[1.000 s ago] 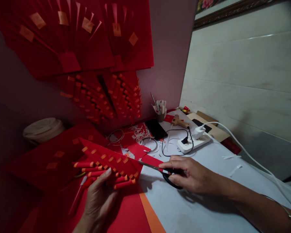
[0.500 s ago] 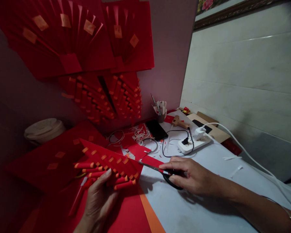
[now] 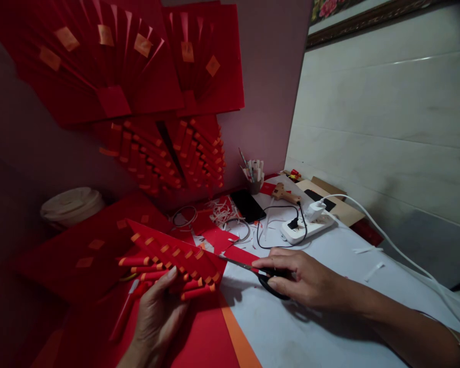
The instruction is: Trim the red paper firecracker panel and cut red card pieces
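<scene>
My left hand (image 3: pixel 159 301) grips a red paper firecracker decoration (image 3: pixel 176 255), its thumb on the front and the other fingers hidden underneath. Rows of small red paper rolls with orange bands line this piece, and a flat red strip runs along its upper edge. In my right hand (image 3: pixel 291 276) is a pair of black-handled scissors (image 3: pixel 270 289), fingers through the loops. The blades reach left to the right end of the decoration's strip; I cannot tell whether they are closed on the paper. A red-handled tool (image 3: pixel 122 314) lies just left of my left hand.
Red sheets (image 3: pixel 199 337) with an orange one (image 3: pixel 237 337) cover the near left. Behind lie paper scraps (image 3: pixel 224 212), a phone (image 3: pixel 247 206), a glue gun (image 3: pixel 285 194), a power strip (image 3: pixel 304 230) with cords, and a pen cup (image 3: pixel 255 184). Similar firecracker pieces (image 3: pixel 201 151) hang on the wall.
The view has shifted very slightly. Both hands, the scissors and the firecracker decoration stay almost in the same place.
</scene>
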`<control>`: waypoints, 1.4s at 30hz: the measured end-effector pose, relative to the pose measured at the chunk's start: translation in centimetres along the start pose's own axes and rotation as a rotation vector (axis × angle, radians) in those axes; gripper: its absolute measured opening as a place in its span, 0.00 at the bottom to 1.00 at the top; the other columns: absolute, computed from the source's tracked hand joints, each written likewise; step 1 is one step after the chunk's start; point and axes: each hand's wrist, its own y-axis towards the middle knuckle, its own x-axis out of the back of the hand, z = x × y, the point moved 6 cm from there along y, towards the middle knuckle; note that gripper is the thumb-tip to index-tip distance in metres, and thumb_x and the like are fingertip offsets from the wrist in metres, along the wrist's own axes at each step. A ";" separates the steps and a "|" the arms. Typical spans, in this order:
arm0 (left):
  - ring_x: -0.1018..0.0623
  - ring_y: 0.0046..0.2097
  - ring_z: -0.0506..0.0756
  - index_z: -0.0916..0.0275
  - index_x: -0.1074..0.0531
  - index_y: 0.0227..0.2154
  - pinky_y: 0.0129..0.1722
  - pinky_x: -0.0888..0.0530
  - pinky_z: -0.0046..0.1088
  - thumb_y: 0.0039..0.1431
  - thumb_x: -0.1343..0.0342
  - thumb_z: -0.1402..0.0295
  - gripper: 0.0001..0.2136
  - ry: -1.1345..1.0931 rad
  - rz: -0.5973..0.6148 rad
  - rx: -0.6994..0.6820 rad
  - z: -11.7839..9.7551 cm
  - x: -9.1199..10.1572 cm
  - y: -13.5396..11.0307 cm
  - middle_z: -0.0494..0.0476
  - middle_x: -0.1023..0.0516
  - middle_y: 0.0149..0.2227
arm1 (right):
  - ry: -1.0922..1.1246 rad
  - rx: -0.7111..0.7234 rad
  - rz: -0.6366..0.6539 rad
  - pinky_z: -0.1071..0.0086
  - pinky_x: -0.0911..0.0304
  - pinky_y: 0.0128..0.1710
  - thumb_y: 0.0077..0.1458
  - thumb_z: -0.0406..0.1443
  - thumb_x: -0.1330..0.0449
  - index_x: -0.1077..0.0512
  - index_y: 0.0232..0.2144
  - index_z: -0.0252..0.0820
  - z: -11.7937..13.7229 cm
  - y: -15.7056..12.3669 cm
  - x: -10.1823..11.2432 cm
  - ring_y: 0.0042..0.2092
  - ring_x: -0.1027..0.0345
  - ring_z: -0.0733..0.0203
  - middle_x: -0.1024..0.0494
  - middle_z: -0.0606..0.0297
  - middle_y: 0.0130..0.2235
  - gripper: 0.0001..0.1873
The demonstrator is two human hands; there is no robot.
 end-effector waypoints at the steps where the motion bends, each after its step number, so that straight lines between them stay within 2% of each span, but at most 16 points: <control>1: 0.19 0.27 0.56 0.64 0.24 0.27 0.28 0.18 0.33 0.51 0.48 0.85 0.11 0.004 -0.005 0.002 0.0 0.0 0.0 0.57 0.19 0.25 | -0.002 -0.002 0.002 0.69 0.38 0.36 0.57 0.28 0.40 0.24 0.52 0.44 0.0 0.0 0.0 0.36 0.33 0.63 0.28 0.62 0.39 0.21; 11: 0.20 0.26 0.54 0.64 0.26 0.28 0.28 0.18 0.33 0.51 0.48 0.85 0.11 0.023 -0.027 -0.001 0.2 0.2 0.0 0.55 0.19 0.24 | -0.035 0.036 -0.010 0.67 0.37 0.37 0.57 0.28 0.40 0.24 0.52 0.43 0.8 0.0 0.1 0.36 0.33 0.61 0.27 0.62 0.37 0.21; 14: 0.20 0.26 0.53 0.64 0.26 0.28 0.27 0.19 0.30 0.51 0.48 0.85 0.10 0.026 -0.011 -0.002 0.2 0.3 -0.1 0.54 0.20 0.24 | -0.049 0.036 -0.013 0.67 0.37 0.37 0.57 0.28 0.40 0.24 0.52 0.42 0.8 0.0 0.1 0.36 0.33 0.61 0.27 0.62 0.37 0.20; 23: 0.20 0.26 0.53 0.63 0.26 0.27 0.28 0.19 0.31 0.49 0.47 0.85 0.10 0.027 -0.038 0.003 0.2 0.0 -0.3 0.53 0.20 0.24 | -0.047 0.041 -0.010 0.67 0.37 0.37 0.57 0.30 0.40 0.24 0.52 0.45 0.5 0.0 -0.2 0.36 0.32 0.60 0.27 0.62 0.37 0.20; 30: 0.19 0.27 0.54 0.65 0.26 0.28 0.27 0.19 0.32 0.53 0.49 0.84 0.11 0.011 -0.019 0.004 0.2 0.1 -0.1 0.57 0.19 0.26 | -0.042 0.049 -0.018 0.67 0.38 0.37 0.58 0.29 0.41 0.24 0.52 0.43 0.6 -0.1 -0.1 0.37 0.33 0.61 0.28 0.62 0.37 0.20; 42: 0.21 0.24 0.53 0.65 0.26 0.26 0.26 0.18 0.33 0.55 0.50 0.85 0.12 0.008 0.016 -0.007 0.1 0.4 0.2 0.55 0.20 0.24 | -0.047 0.039 -0.023 0.67 0.38 0.37 0.57 0.29 0.41 0.24 0.52 0.43 0.5 -0.1 -0.2 0.37 0.33 0.61 0.27 0.62 0.38 0.20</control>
